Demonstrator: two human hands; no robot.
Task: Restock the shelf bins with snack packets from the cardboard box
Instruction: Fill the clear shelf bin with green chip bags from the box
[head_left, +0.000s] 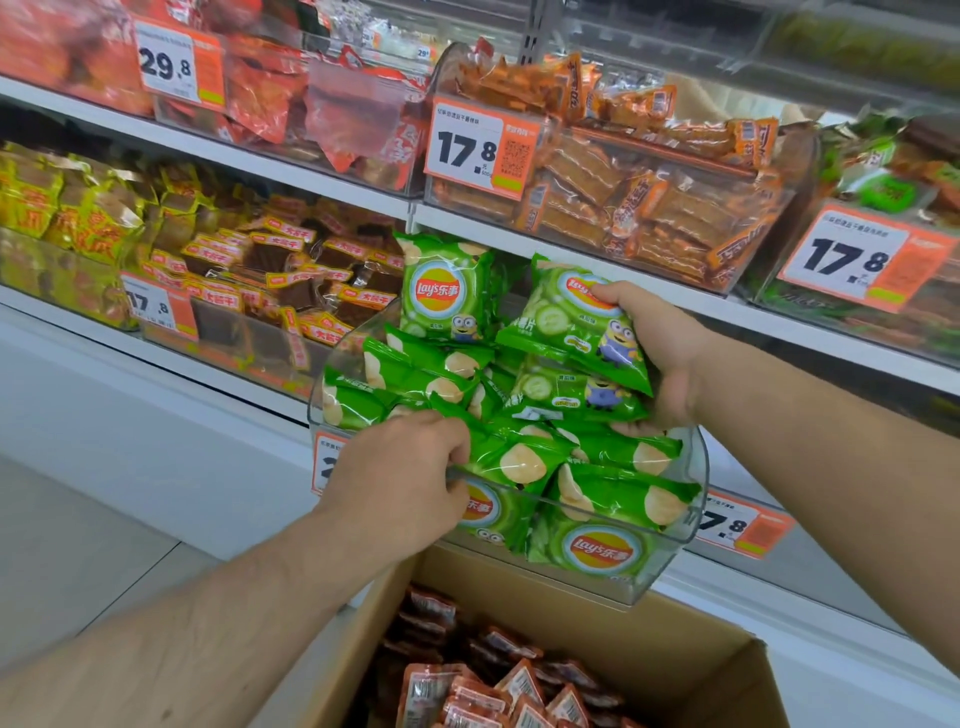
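Right hand (660, 353) grips green chip packet (576, 322), long axis tilted down-right.

A: What does the person have on?

B: Nothing that shows. Both forearms are bare from the frame's edge to the wrists, with no sleeve or cuff in sight.

A: Any watch, ring or glove?

B: The left hand (402, 478) is bare, and its wrist carries no band. The right hand (660, 353) is bare too.

A: Anything else of the body?

B: Fine hair on the left forearm; only arms and hands are visible.
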